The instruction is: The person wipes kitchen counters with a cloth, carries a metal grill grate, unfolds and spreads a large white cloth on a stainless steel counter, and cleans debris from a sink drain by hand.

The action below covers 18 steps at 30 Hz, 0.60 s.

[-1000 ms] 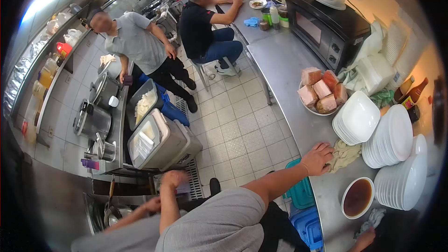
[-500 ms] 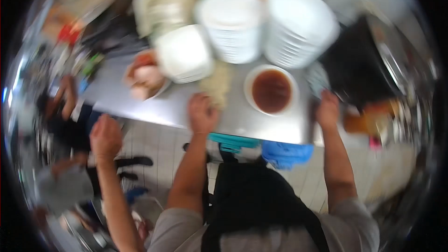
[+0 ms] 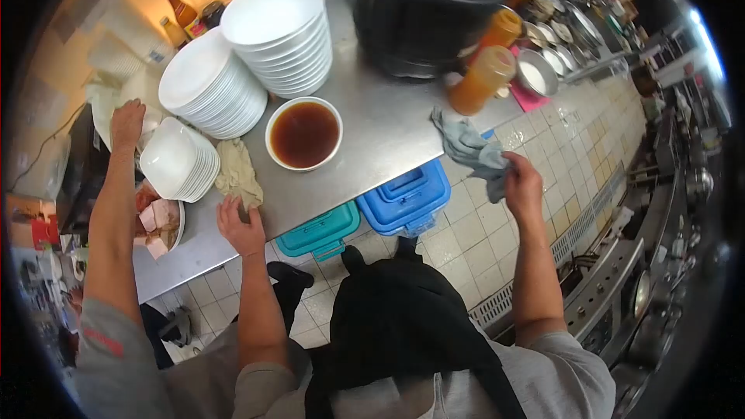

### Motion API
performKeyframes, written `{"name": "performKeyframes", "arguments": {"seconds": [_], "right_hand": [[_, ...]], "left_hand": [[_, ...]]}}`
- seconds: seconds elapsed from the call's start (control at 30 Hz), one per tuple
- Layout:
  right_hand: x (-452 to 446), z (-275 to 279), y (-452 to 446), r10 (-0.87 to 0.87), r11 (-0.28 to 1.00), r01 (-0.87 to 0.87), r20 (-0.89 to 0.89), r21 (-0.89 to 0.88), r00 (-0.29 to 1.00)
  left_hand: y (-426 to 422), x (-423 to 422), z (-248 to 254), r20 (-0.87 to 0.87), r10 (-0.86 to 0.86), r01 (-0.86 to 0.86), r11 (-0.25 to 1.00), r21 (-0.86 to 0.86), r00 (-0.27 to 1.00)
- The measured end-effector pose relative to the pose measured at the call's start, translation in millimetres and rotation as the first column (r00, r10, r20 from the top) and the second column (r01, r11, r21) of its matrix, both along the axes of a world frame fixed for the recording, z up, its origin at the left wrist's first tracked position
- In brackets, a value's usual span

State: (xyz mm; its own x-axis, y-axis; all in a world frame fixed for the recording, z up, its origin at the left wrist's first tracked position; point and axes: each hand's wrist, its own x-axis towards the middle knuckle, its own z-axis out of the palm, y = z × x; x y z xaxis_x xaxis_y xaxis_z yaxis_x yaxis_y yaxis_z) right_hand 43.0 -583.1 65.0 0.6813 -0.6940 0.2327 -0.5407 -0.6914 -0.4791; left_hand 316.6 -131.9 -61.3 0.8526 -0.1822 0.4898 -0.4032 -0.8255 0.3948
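My right hand [image 3: 522,186] is closed on a crumpled grey-blue cloth [image 3: 469,147], which hangs over the counter's front edge. My left hand [image 3: 240,225] is at the counter edge with its fingers apart. Its fingertips lie at the lower end of a beige cloth [image 3: 240,174]; whether they touch it I cannot tell. Between the hands, a white bowl of brown liquid [image 3: 304,134] stands on the steel counter [image 3: 380,120].
Stacked white bowls [image 3: 283,39] and smaller square dishes [image 3: 180,159] stand behind. A co-worker's hand [image 3: 128,122] reaches in at left, above a bowl of meat pieces [image 3: 159,225]. A black pot [image 3: 427,19] and orange bottles [image 3: 481,81] are at right. Lidded bins [image 3: 403,198] sit below.
My view has swung right and sharpened. The grey-blue cloth has come out over the front edge with my right hand. The co-worker's hand has reached forward to the back left.
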Motion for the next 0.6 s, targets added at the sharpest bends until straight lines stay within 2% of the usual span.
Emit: {"name": "performKeyframes", "arguments": {"seconds": [0.07, 0.1, 0.13, 0.17, 0.2, 0.27, 0.33, 0.37, 0.4, 0.43, 0.47, 0.5, 0.53, 0.57, 0.6], "right_hand": [[-37.0, 26.8, 1.7, -0.105, 0.981, 0.078, 0.146, 0.175, 0.984], [-52.6, 34.1, -1.4, -0.136, 0.98, 0.109, 0.155, 0.169, 0.979], [-67.2, 39.9, -3.6, -0.085, 0.986, 0.058, 0.179, 0.153, 0.98], [-84.3, 44.9, -7.0, -0.046, 0.991, 0.019, 0.203, 0.132, 0.978], [-94.7, 47.1, -7.7, -0.023, 0.995, 0.001, 0.222, 0.096, 0.975], [-117.9, 44.0, -11.8, -0.057, 0.978, 0.016, 0.188, 0.21, 0.98], [-143.6, 27.4, -20.1, -0.038, 0.983, -0.01, 0.254, 0.184, 0.966], [-156.1, 23.3, -26.0, -0.039, 0.983, -0.017, 0.296, 0.183, 0.954], [-169.1, 34.0, -26.2, -0.096, 0.945, -0.018, 0.328, 0.326, 0.94], [-186.2, 29.2, -34.4, -0.069, 0.963, -0.04, 0.388, 0.267, 0.919], [-204.4, 34.8, -40.2, -0.092, 0.943, -0.074, 0.468, 0.325, 0.879], [-226.4, 38.1, -48.7, -0.138, 0.949, -0.021, 0.475, 0.314, 0.869], [-247.9, 40.1, -56.5, -0.256, 0.877, -0.032, 0.525, 0.479, 0.812], [-270.9, 41.2, -64.1, -0.372, 0.779, -0.071, 0.551, 0.623, 0.747], [-293.1, 39.0, -72.1, -0.397, 0.834, -0.007, 0.608, 0.552, 0.688]], "left_hand": [[-5.5, -13.0, 6.2, 0.071, -0.054, 0.056, 0.998, -0.031, 0.996], [-24.6, -25.9, 16.6, 0.08, -0.086, 0.089, 0.995, -0.037, 0.993], [-47.4, -45.8, 24.0, 0.052, -0.234, 0.24, 0.948, -0.209, 0.971], [-76.6, -68.3, 34.5, 0.048, -0.391, 0.379, 0.845, -0.378, 0.919], [-110.1, -92.3, 51.3, -0.019, -0.52, 0.469, 0.786, -0.403, 0.854], [-186.1, -146.3, 76.4, -0.114, -0.756, 0.629, 0.609, -0.483, 0.644], [-262.7, -200.5, 83.0, -0.126, -0.901, 0.738, 0.414, -0.533, 0.415], [-298.8, -231.2, 82.0, -0.154, -0.939, 0.769, 0.341, -0.54, 0.308], [-329.0, -258.4, 77.7, -0.184, -0.961, 0.793, 0.276, -0.543, 0.209], [-357.3, -283.0, 65.4, -0.168, -0.977, 0.815, 0.203, -0.543, 0.131], [-385.4, -305.7, 46.7, -0.224, -0.973, 0.816, 0.167, -0.553, 0.048], [-410.5, -324.9, 31.2, -0.285, -0.958, 0.818, 0.144, -0.557, -0.025], [-434.3, -342.4, 23.9, -0.444, -0.884, 0.764, 0.186, -0.618, -0.144], [-454.9, -358.7, 29.0, -0.441, -0.879, 0.775, 0.147, -0.615, -0.183], [-473.0, -372.4, 39.9, -0.472, -0.842, 0.698, 0.172, -0.695, -0.263]]}}
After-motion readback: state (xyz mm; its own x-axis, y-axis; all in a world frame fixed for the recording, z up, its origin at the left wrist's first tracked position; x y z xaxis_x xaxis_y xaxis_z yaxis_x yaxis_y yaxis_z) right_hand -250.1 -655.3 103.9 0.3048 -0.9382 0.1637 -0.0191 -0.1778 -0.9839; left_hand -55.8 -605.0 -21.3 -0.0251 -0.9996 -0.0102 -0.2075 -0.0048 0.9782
